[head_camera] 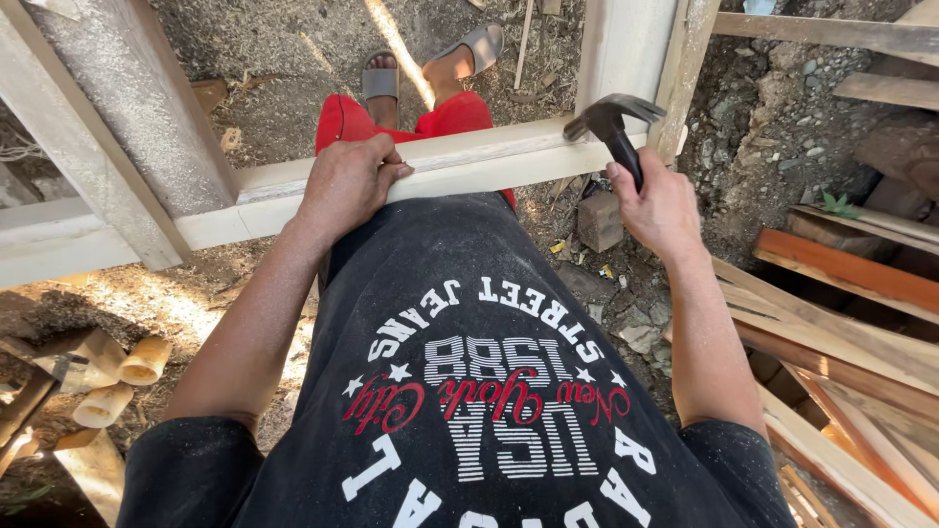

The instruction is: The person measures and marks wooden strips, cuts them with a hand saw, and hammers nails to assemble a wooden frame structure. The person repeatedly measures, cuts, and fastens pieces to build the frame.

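Over pale wooden frame [469, 161], left hand [347, 186] rests on horizontal rail, fingers curled over its far edge, gripping wood. Right hand [660, 210] clenched round dark handle of claw hammer [611, 122]; dull metal head raised just beside upright post [626, 49], near rail's corner. Frame timber smooth, square-edged, whitish. Below: bare dirt ground [284, 44], gritty, stony. Rough reddish planks [841, 284] stacked at right; short cut wood offcuts [122, 376] at left; small block [599, 220] under hammer.
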